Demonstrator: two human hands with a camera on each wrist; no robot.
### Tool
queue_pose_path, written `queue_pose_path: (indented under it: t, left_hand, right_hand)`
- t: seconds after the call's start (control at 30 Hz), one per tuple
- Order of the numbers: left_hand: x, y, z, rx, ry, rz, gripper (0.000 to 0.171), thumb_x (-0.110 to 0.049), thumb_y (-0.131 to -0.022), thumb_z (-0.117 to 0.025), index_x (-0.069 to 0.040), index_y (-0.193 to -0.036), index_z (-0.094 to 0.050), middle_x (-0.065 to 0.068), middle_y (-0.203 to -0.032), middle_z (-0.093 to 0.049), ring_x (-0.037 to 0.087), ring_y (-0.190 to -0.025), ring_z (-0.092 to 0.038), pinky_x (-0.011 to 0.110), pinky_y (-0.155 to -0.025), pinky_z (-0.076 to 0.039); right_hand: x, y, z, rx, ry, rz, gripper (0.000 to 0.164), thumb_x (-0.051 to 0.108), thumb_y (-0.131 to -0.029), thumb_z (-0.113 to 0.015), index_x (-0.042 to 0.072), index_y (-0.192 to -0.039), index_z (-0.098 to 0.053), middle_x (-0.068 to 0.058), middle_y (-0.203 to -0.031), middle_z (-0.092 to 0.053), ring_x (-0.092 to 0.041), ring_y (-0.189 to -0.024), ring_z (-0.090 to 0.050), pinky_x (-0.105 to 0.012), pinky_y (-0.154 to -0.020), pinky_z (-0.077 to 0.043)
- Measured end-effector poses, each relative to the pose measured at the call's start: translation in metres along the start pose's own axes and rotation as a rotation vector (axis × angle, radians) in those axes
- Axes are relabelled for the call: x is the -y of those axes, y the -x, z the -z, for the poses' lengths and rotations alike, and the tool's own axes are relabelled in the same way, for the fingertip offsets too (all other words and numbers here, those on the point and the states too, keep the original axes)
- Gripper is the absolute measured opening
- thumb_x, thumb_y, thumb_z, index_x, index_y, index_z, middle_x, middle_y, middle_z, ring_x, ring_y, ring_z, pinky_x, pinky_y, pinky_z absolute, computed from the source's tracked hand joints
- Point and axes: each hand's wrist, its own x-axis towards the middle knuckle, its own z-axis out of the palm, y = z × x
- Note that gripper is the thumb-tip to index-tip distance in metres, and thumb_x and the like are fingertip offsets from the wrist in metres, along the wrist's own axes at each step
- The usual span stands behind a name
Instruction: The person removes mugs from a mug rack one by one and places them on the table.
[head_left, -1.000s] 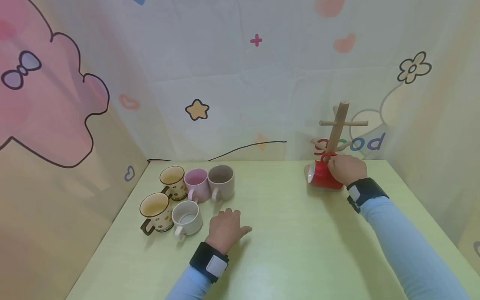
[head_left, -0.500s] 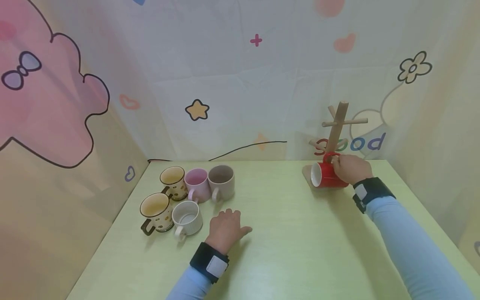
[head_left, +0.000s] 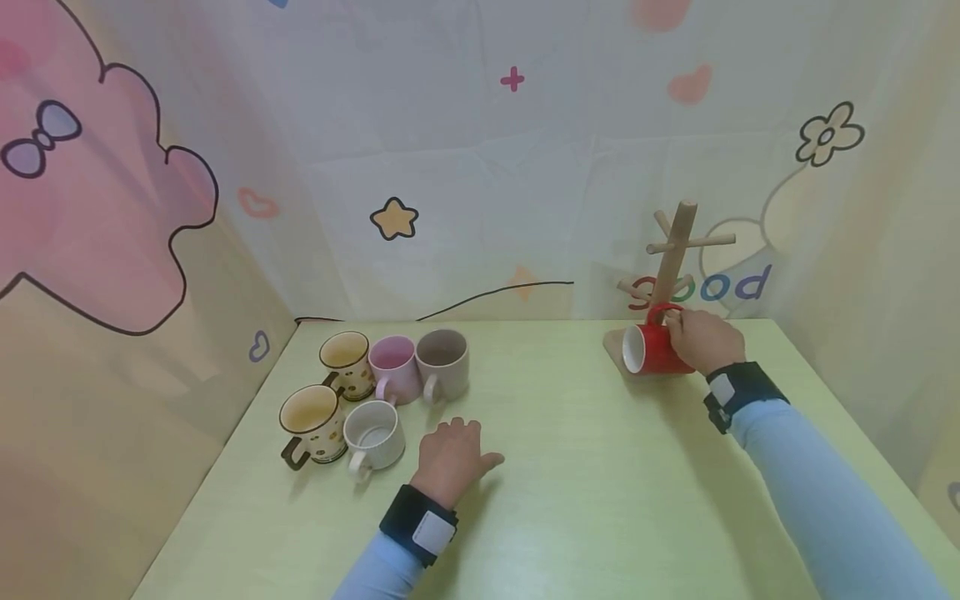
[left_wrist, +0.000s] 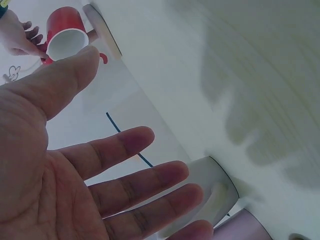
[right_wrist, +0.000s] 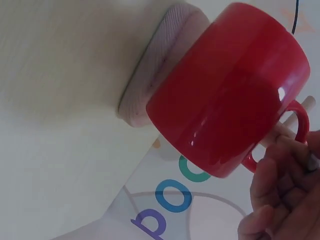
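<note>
My right hand (head_left: pixel 707 342) pinches the handle of a red mug (head_left: pixel 662 350) with a white inside. The mug lies sideways in the air at the front of a wooden mug tree (head_left: pixel 675 250), handle up and mouth facing left. In the right wrist view the fingers (right_wrist: pixel 265 185) are curled at the mug handle (right_wrist: pixel 302 122), close to a lower peg of the tree. My left hand (head_left: pixel 450 460) is over the table with fingers spread, holding nothing. Nearest to it are a white mug (head_left: pixel 375 435) and a grey mug (head_left: pixel 444 367).
Left of centre on the pale green table (head_left: pixel 540 500), a pink mug (head_left: pixel 395 371) and two cream mugs with brown handles, one in front (head_left: pixel 315 425) and one behind (head_left: pixel 347 367), stand upright. A printed curtain (head_left: pixel 480 167) hangs along the back edge.
The red mug and my right hand have shifted slightly right, and the mug's mouth has turned more toward me. The mug tree has rotated a little. My left hand stays put.
</note>
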Motion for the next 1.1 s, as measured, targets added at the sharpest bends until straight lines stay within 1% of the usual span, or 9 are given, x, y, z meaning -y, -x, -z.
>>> queue_pose_path:
  t: [0.17,0.27,0.37,0.47,0.6,0.73,0.83,0.93,1.1]
  left_hand:
    - [-0.001,0.001,0.001,-0.005,0.005,-0.002,0.049,-0.05,-0.084,-0.075,-0.004,-0.099,-0.068,0.012,-0.086,-0.06,0.029,-0.078,-0.06,0.044,-0.063,-0.052]
    - [-0.001,0.001,-0.001,-0.003,0.005,-0.007,0.049,-0.05,-0.084,-0.074,-0.004,-0.1,-0.068,0.012,-0.087,-0.06,0.029,-0.078,-0.061,0.044,-0.064,-0.052]
    - [-0.001,0.001,-0.002,-0.002,0.004,-0.009,0.049,-0.051,-0.084,-0.074,-0.005,-0.1,-0.068,0.012,-0.087,-0.061,0.029,-0.079,-0.061,0.043,-0.064,-0.052]
    - [-0.001,0.001,-0.002,-0.002,0.009,-0.009,0.049,-0.051,-0.084,-0.074,-0.005,-0.1,-0.068,0.012,-0.087,-0.061,0.029,-0.078,-0.061,0.044,-0.064,-0.052]
    - [-0.001,0.001,-0.001,0.015,0.012,-0.004,0.05,-0.051,-0.085,-0.073,-0.005,-0.103,-0.068,0.013,-0.09,-0.062,0.03,-0.081,-0.061,0.044,-0.067,-0.053]
    - [-0.001,0.001,-0.001,0.017,0.01,-0.002,0.05,-0.051,-0.085,-0.073,-0.005,-0.103,-0.068,0.013,-0.091,-0.062,0.03,-0.082,-0.061,0.044,-0.068,-0.053]
    - [-0.001,0.002,0.001,0.004,0.016,-0.007,0.049,-0.051,-0.085,-0.074,-0.004,-0.101,-0.068,0.013,-0.089,-0.062,0.03,-0.08,-0.061,0.045,-0.066,-0.052]
    - [-0.002,0.002,0.002,-0.004,0.016,-0.009,0.049,-0.05,-0.085,-0.074,-0.004,-0.1,-0.068,0.012,-0.088,-0.061,0.03,-0.08,-0.061,0.045,-0.065,-0.052]
    - [-0.001,0.002,0.002,-0.01,0.013,-0.013,0.048,-0.05,-0.084,-0.074,-0.004,-0.099,-0.068,0.012,-0.086,-0.061,0.03,-0.078,-0.061,0.044,-0.064,-0.052]
  right_hand:
    - [-0.002,0.009,-0.013,-0.093,-0.036,-0.046,0.046,0.032,-0.103,-0.048,-0.01,-0.119,-0.059,-0.025,-0.092,-0.06,-0.04,-0.081,-0.056,-0.054,-0.069,-0.054]
    - [-0.008,0.018,-0.025,-0.156,-0.044,-0.084,0.057,0.037,-0.1,-0.055,-0.013,-0.128,-0.051,-0.031,-0.102,-0.055,-0.044,-0.09,-0.052,-0.06,-0.077,-0.052]
    - [-0.014,0.029,-0.038,-0.23,-0.027,-0.096,0.065,0.043,-0.097,-0.059,-0.012,-0.129,-0.048,-0.033,-0.108,-0.051,-0.048,-0.096,-0.049,-0.064,-0.082,-0.048]
    - [-0.017,0.038,-0.049,-0.302,-0.003,-0.062,0.067,0.043,-0.091,-0.068,-0.011,-0.128,-0.05,-0.034,-0.112,-0.051,-0.05,-0.1,-0.048,-0.066,-0.082,-0.045]
    - [-0.018,0.048,-0.059,-0.362,0.071,0.049,0.074,0.038,-0.08,-0.083,-0.008,-0.129,-0.051,-0.034,-0.121,-0.05,-0.053,-0.108,-0.046,-0.069,-0.087,-0.042]
    - [-0.016,0.051,-0.065,-0.366,0.177,0.168,0.084,0.034,-0.069,-0.091,-0.005,-0.13,-0.047,-0.033,-0.127,-0.047,-0.052,-0.116,-0.042,-0.069,-0.091,-0.04]
    - [-0.016,0.05,-0.067,-0.357,0.252,0.23,0.089,0.031,-0.065,-0.094,-0.004,-0.131,-0.046,-0.032,-0.128,-0.045,-0.051,-0.119,-0.04,-0.068,-0.092,-0.041]
    - [-0.015,0.049,-0.069,-0.34,0.3,0.261,0.092,0.029,-0.063,-0.095,-0.003,-0.133,-0.045,-0.031,-0.128,-0.044,-0.05,-0.119,-0.039,-0.066,-0.091,-0.043]
    - [-0.013,0.046,-0.071,-0.308,0.34,0.278,0.096,0.027,-0.061,-0.097,-0.004,-0.135,-0.043,-0.032,-0.129,-0.041,-0.05,-0.12,-0.037,-0.066,-0.09,-0.043]
